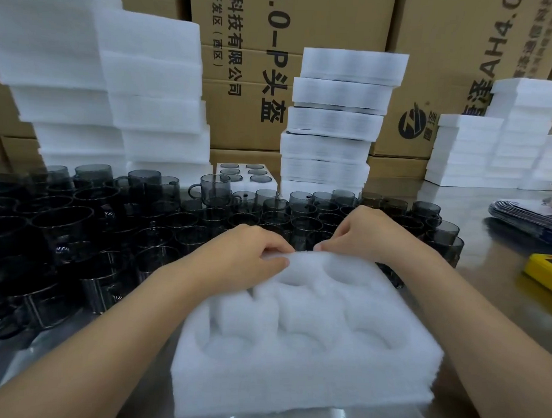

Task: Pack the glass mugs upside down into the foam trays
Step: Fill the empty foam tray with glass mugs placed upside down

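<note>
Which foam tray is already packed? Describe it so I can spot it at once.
Find the cardboard boxes along the back, then the gap between the big left foam stack and the tall middle stack. The packed foam tray lies low in that gap, behind the glass mugs. Only its holes show dark round glass.

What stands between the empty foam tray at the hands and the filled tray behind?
Rows of dark glass mugs fill that stretch, as the head view shows.
</note>
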The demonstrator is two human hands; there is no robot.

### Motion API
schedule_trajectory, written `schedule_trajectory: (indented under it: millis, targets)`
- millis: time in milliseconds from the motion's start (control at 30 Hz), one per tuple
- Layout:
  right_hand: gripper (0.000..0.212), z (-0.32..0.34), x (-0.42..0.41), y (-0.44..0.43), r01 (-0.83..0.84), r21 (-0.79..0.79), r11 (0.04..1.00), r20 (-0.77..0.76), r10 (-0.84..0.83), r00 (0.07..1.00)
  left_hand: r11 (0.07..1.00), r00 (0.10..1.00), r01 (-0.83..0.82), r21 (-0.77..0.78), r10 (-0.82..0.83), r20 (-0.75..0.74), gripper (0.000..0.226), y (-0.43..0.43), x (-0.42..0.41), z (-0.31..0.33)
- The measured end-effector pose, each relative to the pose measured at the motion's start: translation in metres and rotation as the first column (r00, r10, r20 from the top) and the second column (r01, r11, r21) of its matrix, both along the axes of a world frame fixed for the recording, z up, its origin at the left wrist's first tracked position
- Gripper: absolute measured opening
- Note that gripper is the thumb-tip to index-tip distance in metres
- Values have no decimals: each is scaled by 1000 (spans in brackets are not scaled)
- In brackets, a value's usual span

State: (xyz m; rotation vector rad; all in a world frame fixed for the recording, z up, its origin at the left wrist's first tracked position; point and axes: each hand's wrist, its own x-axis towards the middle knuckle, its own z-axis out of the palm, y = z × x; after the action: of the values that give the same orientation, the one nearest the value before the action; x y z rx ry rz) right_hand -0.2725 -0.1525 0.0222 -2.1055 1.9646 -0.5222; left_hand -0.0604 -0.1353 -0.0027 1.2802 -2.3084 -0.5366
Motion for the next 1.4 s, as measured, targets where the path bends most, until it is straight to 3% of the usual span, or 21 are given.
schedule_trajectory:
  millis: [133,233,367,467,533,633,767,867,1000,1133,1400]
  targets:
    - [8,7,14,-2,-57,68,996,-88,63,994,1000,1000,-12,-26,12,7,20,0,-1,-1]
    - [11,17,21,2,-61,32,998,-210,66,975,997,999,-32,-67,35,31,21,0,-2,-1]
    - [20,31,26,14,-49,-50,998,-214,37,976,994,996,-41,-99,48,70,21,2,-3,0]
    - [26,36,33,13,-68,-235,970,-54,57,997,986,994,-61,-158,75,83,20,1,-3,-1]
    - [21,33,41,10,-59,-310,949,217,131,967,987,996,-95,-130,93,-14,29,-1,-4,-3]
    - [19,18,47,6,-52,-327,944,588,246,770,987,968,-151,-59,135,-212,53,-6,-3,-5]
    - [17,3,39,4,-162,-248,955,823,296,485,989,856,-130,64,145,-496,64,-12,0,-2]
    - [21,-1,37,4,-237,-243,941,847,325,420,982,748,-90,168,178,-640,73,-14,4,1]
    - [16,-2,37,4,-255,-247,935,806,344,482,973,683,-46,226,196,-704,56,-12,8,4]
    - [10,-4,36,3,-269,-258,928,816,359,453,958,590,-19,285,241,-770,32,-12,9,8]
    - [6,-8,37,3,-329,-263,907,801,395,450,963,603,8,270,211,-769,8,-13,14,4]
